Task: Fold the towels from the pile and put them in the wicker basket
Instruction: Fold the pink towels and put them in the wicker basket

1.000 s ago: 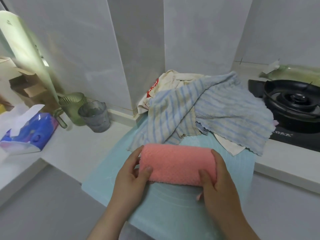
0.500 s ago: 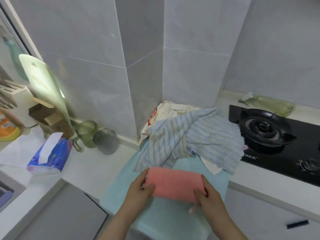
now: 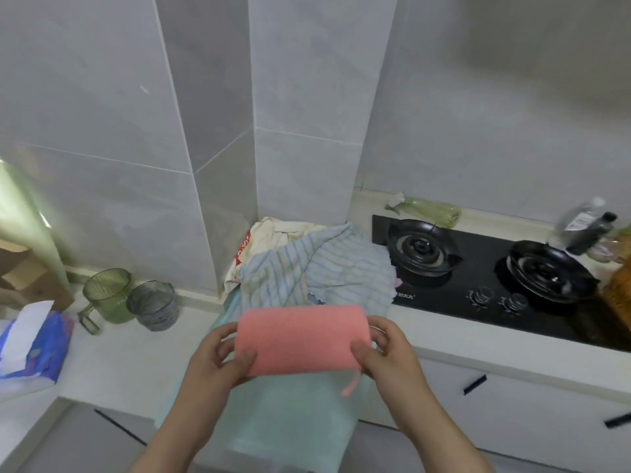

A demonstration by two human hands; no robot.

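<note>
A folded pink towel (image 3: 302,337) is held level above the pale green mat (image 3: 290,421). My left hand (image 3: 215,361) pinches its left end, thumb on top. My right hand (image 3: 386,353) grips its right end, and a small pink loop hangs below that corner. Behind the pink towel lies the pile: blue-and-white striped towels (image 3: 327,271) over a cream cloth with a red label (image 3: 273,233), in the corner of the counter. At the far right edge a brown woven thing (image 3: 618,298), perhaps the wicker basket, is partly in view and blurred.
A black gas hob (image 3: 478,268) with two burners lies right of the pile, bottles behind it. A green mug (image 3: 107,295) and a grey cup (image 3: 153,305) stand on the white counter at left, beside a blue tissue pack (image 3: 34,343). Cabinet fronts with black handles run below.
Both hands have lifted the folded pink towel off the mat. The view has risen and swung right, bringing the whole hob and the brown woven thing into sight.
</note>
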